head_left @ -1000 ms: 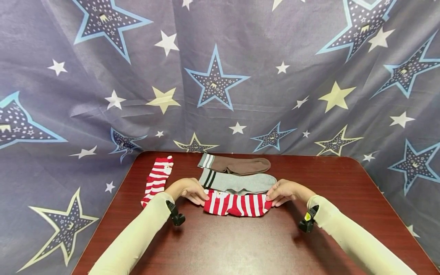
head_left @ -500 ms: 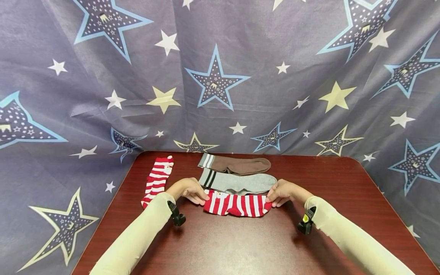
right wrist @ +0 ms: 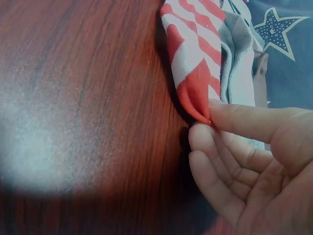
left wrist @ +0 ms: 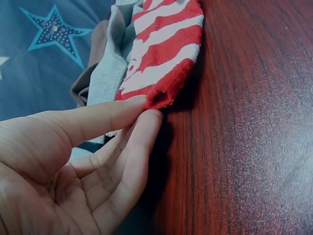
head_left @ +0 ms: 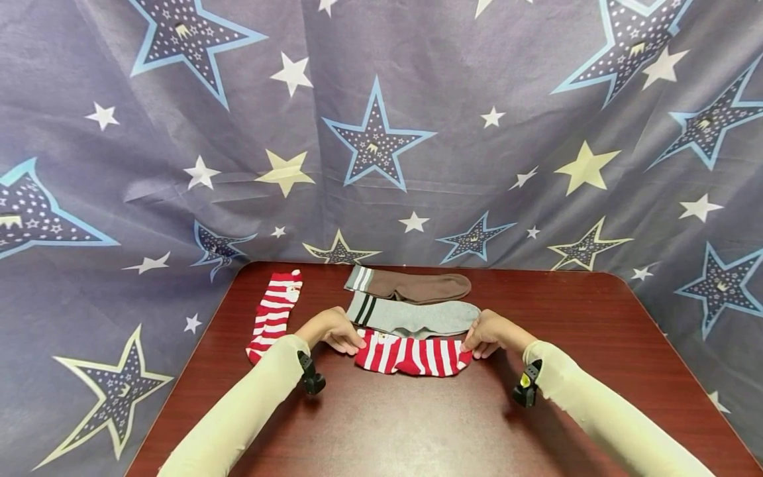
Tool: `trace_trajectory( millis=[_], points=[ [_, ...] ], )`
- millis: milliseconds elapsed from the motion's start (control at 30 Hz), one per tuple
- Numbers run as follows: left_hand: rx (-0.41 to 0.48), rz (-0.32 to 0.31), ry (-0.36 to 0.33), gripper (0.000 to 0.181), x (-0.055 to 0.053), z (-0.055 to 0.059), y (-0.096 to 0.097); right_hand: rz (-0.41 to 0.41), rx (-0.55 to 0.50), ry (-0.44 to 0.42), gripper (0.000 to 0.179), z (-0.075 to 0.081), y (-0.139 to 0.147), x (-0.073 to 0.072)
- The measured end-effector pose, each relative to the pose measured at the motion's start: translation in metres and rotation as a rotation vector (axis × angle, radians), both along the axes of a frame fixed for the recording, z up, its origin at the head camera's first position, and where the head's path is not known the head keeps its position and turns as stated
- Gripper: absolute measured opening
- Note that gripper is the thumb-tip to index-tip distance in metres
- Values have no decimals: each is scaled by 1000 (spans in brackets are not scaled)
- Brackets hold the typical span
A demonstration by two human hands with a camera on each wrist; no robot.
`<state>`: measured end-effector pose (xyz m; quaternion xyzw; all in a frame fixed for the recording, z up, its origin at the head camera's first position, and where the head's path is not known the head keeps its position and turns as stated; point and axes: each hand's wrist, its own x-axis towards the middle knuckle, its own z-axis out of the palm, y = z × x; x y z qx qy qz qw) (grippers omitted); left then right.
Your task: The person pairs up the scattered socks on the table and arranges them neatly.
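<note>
A red-and-white striped sock [head_left: 417, 356] lies crosswise in front of me, in the head view's lower middle. My left hand [head_left: 336, 330] pinches its cuff end between thumb and fingertips; the left wrist view shows the red cuff edge [left wrist: 160, 95] at the fingertips. On the other side, my right hand [head_left: 496, 333] pinches the toe, and in the right wrist view the red toe [right wrist: 195, 93] is drawn to a point there. Just behind this sock is a grey sock [head_left: 417, 317] with black stripes, its near edge partly covered.
Farther back lies a brown sock [head_left: 417, 287] with a grey, white-striped cuff. A second red-and-white striped sock [head_left: 274, 311] lies at the left, beyond my left forearm. The dark red wooden table [head_left: 405, 424] ends at a star-patterned cloth [head_left: 369, 218].
Both hands keep their pinch on the striped sock, which lies in practically the same place. My right wrist has shifted slightly left; little else differs.
</note>
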<state>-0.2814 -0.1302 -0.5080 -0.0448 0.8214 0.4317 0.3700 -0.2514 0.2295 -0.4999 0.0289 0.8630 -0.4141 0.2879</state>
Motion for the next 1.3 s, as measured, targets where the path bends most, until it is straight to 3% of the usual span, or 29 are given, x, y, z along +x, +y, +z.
trace_trajectory(
  millis=[633, 1300],
  points=[
    [-43, 7, 24, 9, 1, -2, 4, -55, 128, 90, 11, 2, -12, 6],
    [-82, 43, 64, 13, 5, 0, 8, -3, 174, 139, 13, 3, -12, 10]
  ],
)
